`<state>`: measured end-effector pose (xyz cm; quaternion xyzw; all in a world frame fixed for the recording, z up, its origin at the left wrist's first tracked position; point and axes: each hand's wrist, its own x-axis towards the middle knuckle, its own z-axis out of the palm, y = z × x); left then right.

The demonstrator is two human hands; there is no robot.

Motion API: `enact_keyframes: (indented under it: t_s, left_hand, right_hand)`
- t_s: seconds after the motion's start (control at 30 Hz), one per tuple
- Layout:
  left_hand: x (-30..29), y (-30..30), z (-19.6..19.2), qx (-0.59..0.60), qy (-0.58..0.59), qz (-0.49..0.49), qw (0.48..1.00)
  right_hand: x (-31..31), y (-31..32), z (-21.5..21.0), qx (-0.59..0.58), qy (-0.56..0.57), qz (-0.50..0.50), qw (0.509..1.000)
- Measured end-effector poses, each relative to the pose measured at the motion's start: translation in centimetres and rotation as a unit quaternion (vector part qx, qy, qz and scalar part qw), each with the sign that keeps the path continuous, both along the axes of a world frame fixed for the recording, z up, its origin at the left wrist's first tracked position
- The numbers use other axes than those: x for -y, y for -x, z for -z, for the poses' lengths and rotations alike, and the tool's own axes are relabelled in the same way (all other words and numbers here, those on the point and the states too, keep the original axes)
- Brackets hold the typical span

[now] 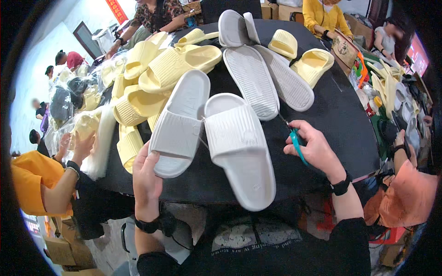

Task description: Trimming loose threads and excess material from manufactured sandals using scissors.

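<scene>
My left hand (147, 180) is closed on the edge of a light grey slide sandal (177, 131), thumb on top beside the strap. A second grey slide sandal (241, 147) lies beside it, turned the other way, its end reaching past the table's near edge. Where their straps meet, a thin strand seems to join the two. My right hand (314, 146) grips teal-handled scissors (297, 143) whose tip points up and away, near the sole of another grey slide (252, 83). One more grey sole (287, 78) leans beside that one.
Yellow slides (179, 66) are heaped at the left of the black table (336, 115), with two more at the back right. Clear plastic bags (99, 138) lie at the left edge. People sit around; an orange-sleeved person (41, 179) is close on my left, another (405, 193) on my right.
</scene>
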<state>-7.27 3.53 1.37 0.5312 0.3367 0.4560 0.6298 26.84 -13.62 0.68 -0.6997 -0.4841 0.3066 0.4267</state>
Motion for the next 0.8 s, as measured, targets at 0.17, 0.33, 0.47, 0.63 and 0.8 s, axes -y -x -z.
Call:
enact_keyframes:
  t_s: [0.17,0.33,0.47,0.63,0.8]
  left_hand:
    - [1.4,-0.5,-0.8,0.094,0.022,-0.011,0.995]
    - [1.9,-1.3,-1.5,0.138,-0.013,-0.055,0.989]
    - [0.3,-2.5,-2.8,0.194,-0.036,-0.045,0.979]
    - [-1.0,-3.8,-3.8,0.231,-0.087,-0.022,0.969]
    - [-1.0,-5.9,-3.0,0.249,-0.083,-0.074,0.962]
  right_hand:
    - [-1.2,1.9,-1.0,-0.103,-0.037,-0.043,0.993]
    - [-2.2,3.2,-3.6,-0.142,-0.050,-0.096,0.984]
    - [-3.0,4.0,-5.6,-0.128,-0.075,-0.154,0.977]
    - [-3.6,5.3,-6.9,-0.070,-0.143,-0.255,0.954]
    - [-5.0,8.4,-7.5,-0.311,-0.051,-0.317,0.895]
